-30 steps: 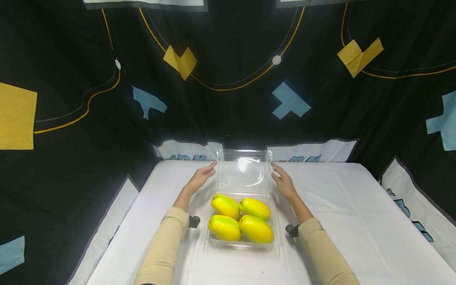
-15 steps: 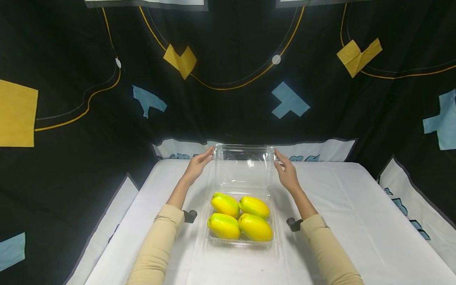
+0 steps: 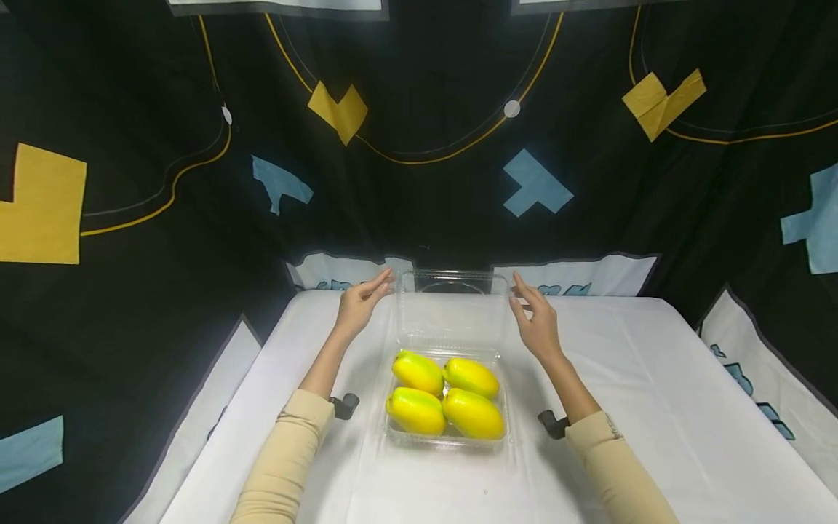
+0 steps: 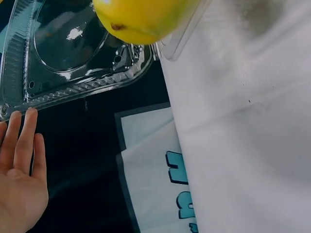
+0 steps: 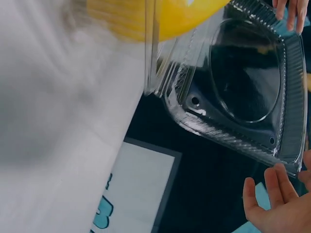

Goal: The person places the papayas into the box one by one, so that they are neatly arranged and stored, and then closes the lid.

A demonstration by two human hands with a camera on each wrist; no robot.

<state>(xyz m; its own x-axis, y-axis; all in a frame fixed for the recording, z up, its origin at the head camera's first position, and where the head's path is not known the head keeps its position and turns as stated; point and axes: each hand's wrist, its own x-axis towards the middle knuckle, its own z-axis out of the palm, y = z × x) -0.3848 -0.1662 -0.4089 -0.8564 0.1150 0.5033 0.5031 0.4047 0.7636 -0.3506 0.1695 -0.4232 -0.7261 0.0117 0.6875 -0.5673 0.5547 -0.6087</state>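
Several yellow-green mangoes (image 3: pixel 474 413) lie in the base of a clear plastic clamshell box (image 3: pixel 447 440) on the table. The hinged lid (image 3: pixel 452 313) stands raised at the back, tilted away from the fruit. My left hand (image 3: pixel 356 304) is beside the lid's far left corner; its extended fingertips reach the lid edge in the left wrist view. At the far right corner is my right hand (image 3: pixel 539 324), fingers extended and slightly spread, with fingertips by the rim in the right wrist view. Whether either hand presses the lid is hard to tell.
A white cloth covers the table (image 3: pixel 628 393). Behind it hangs a black curtain (image 3: pixel 425 211) with yellow and blue patches. Dark wrist mounts (image 3: pixel 345 406) stick out inward from both forearms.
The lid first swung up and toward the front, then leaned back slightly. Both hands rose with it and moved a little apart. The mangoes stayed in place in the base.
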